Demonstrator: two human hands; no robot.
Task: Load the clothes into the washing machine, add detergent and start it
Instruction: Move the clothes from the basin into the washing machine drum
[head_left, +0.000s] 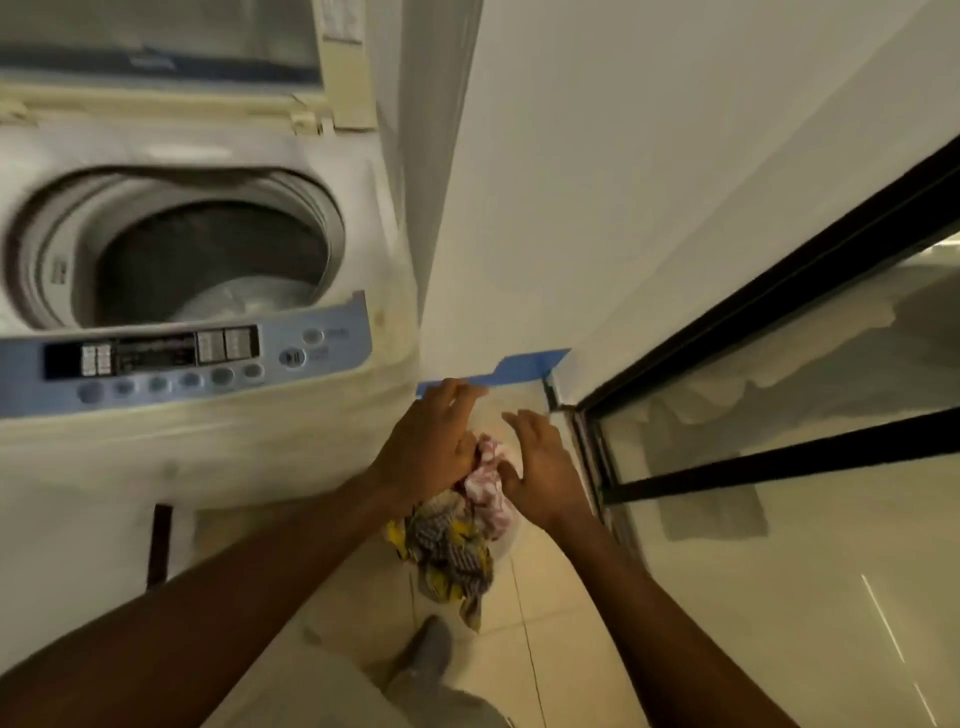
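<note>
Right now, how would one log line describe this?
phase: picking up laundry | left hand: gripping pink-and-white cloth | right hand: open beside it | white top-loading washer: lid up

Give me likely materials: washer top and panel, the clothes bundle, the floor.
Washing machine top: looks like moulded plastic, off-white, somewhat yellowed, with rounded edges. Control panel: glossy blue plastic, probably with a printed overlay. Clothes between the hands: soft woven fabric, patterned, creased and draping; fibre unclear. Floor: glazed tile, by its sheen and thin joint lines.
</note>
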